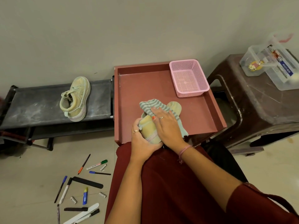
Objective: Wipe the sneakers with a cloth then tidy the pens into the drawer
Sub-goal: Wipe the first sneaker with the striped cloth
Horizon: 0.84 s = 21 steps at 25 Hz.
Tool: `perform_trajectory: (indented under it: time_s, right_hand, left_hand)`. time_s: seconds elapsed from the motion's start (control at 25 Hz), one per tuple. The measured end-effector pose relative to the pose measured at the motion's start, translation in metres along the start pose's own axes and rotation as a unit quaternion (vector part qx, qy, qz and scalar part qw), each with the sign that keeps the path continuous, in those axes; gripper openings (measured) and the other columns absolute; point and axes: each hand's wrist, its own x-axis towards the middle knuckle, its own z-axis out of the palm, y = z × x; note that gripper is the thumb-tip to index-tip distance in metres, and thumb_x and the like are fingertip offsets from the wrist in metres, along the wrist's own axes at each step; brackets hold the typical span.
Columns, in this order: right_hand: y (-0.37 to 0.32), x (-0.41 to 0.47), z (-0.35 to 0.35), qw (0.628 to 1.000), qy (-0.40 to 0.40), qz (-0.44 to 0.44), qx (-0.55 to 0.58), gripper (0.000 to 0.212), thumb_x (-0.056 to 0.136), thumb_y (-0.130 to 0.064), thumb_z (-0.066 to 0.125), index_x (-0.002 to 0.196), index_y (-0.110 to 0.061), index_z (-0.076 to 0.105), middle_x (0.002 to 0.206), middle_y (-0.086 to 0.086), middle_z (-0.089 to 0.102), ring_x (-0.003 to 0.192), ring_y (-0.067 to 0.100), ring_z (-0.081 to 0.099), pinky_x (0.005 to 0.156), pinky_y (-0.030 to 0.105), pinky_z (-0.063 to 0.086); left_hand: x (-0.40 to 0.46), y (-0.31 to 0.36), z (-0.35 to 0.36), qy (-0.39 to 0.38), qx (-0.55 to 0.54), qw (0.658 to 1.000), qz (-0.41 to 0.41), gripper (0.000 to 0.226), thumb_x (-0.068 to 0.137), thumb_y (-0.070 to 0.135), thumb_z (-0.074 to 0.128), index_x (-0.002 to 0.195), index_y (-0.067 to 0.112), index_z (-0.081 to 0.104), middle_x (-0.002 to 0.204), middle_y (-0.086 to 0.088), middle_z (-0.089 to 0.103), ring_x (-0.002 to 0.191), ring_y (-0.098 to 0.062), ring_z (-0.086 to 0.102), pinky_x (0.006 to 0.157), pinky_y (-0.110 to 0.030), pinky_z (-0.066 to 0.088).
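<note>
Two pale yellow-green canvas sneakers are in view: one (75,98) sits on the dusty dark metal shoe rack (40,104), the other (151,126) lies in the open reddish-brown drawer (202,113) under my hands. My left hand (142,139) curls round its heel, gripping it. My right hand (168,125) lies flat, fingers straight, pressing the grey-and-white striped cloth (153,107) onto the shoe's top. An empty pink plastic mesh basket (188,78) stands in the drawer's far right corner. The loose pens and markers (80,186) lie scattered on the beige floor, well apart from the drawer.
</note>
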Motion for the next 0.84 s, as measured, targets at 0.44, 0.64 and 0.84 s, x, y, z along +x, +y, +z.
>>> perform_trajectory:
  time_s: [0.44, 0.64, 0.84]
  right_hand:
    - [0.05, -0.012, -0.031, 0.962, -0.125, -0.231, -0.071, 0.053, 0.098, -0.027, 0.036, 0.149, -0.024, 0.025, 0.157, -0.009, 0.019, 0.146, 0.006, 0.008, 0.119, 0.044, -0.006]
    - [0.057, -0.008, -0.025, 0.94, -0.13, -0.258, -0.179, 0.092, 0.07, -0.004, 0.05, 0.151, -0.027, 0.012, 0.159, -0.011, 0.009, 0.147, 0.008, 0.002, 0.118, 0.051, -0.003]
    - [0.109, 0.02, -0.032, 0.989, -0.06, -0.126, -0.042, 0.084, 0.071, 0.015, 0.037, 0.147, -0.019, 0.027, 0.154, 0.004, 0.028, 0.145, 0.024, 0.02, 0.114, 0.053, 0.022]
  left_hand:
    - [0.003, -0.006, -0.005, -0.003, -0.031, 0.999, -0.035, 0.1, 0.046, 0.015, 0.094, 0.128, 0.031, 0.039, 0.127, 0.003, 0.055, 0.117, -0.008, 0.056, 0.099, -0.031, 0.049]
    - [0.005, -0.003, -0.008, -0.005, -0.032, 0.999, -0.033, 0.099, 0.047, 0.004, 0.094, 0.123, 0.036, 0.039, 0.125, 0.005, 0.055, 0.114, -0.004, 0.056, 0.095, -0.026, 0.05]
    - [0.005, -0.002, -0.008, -0.008, -0.039, 0.998, -0.042, 0.099, 0.047, 0.004, 0.094, 0.125, 0.032, 0.039, 0.126, 0.006, 0.054, 0.116, -0.004, 0.055, 0.097, -0.028, 0.049]
